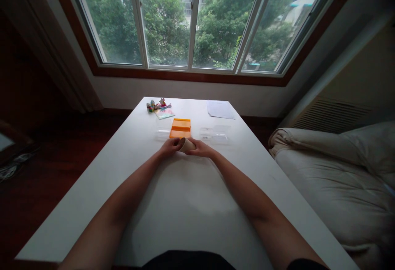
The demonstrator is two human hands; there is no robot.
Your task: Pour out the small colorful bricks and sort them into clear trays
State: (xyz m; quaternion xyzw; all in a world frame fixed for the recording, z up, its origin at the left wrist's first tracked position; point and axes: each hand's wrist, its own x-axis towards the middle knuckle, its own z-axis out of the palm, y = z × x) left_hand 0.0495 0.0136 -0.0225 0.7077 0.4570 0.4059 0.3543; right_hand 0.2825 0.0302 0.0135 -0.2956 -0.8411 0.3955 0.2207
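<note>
The fingers (192, 141) of the right hand (201, 148) are closed around a short brown tube (188, 145), while those of the left hand (169, 148) curl at its open end; from here I can't tell whether they grip it or only touch it. The tube is held tilted between the two hands, just on the near side of an open orange case (180, 128) on the white surface (191, 208). To handle it well, I'd keep the hold light, so the thin wall doesn't crumple, steady the rim with the left hand, and keep both wrists low without nudging the case. As for numbers, there's one tube and one orange case. Clear plastic pieces lie on both sides of the case, one to the left (163, 132) and what looks like a pair to the right (214, 134), though their edges are too faint for a sure count. Farther off, toward the window, I make out at least three small toys (151, 107), one patterned card (165, 113) beside them, and a few white sheets (220, 109), overlapping too closely to count.
</note>
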